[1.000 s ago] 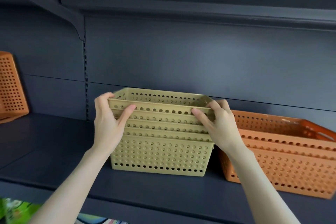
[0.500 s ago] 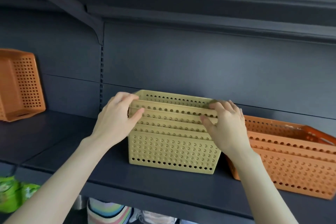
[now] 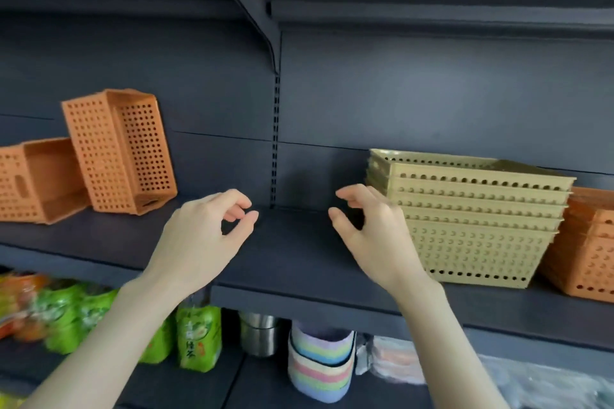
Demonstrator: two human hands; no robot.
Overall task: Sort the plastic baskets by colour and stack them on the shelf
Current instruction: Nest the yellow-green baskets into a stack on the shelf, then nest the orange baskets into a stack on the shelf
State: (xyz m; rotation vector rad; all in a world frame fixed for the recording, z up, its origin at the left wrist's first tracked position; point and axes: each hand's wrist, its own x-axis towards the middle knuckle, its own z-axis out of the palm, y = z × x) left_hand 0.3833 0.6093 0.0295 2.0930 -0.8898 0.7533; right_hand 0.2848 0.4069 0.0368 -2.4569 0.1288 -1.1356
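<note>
A stack of several yellow perforated baskets (image 3: 471, 212) stands on the dark shelf (image 3: 285, 259) at the right. Beside it, at the frame's right edge, is a stack of orange baskets (image 3: 588, 249). Two loose orange baskets sit at the left: one tipped on end and leaning (image 3: 119, 149), one on its side (image 3: 33, 179). My left hand (image 3: 206, 232) hovers over the shelf's middle, fingers curled and apart, holding nothing. My right hand (image 3: 368, 232) is just left of the yellow stack, in front of its corner, also holding nothing.
A shelf bracket and slotted upright (image 3: 274, 149) run down the back panel between my hands. Below the shelf are green snack bags (image 3: 196, 339), a metal cup (image 3: 259, 332), pastel striped bowls (image 3: 319, 365) and clear packets (image 3: 538, 385).
Both hands have let go of the yellow stack and moved left of it. The view has swung left, bringing the two loose orange baskets into sight.
</note>
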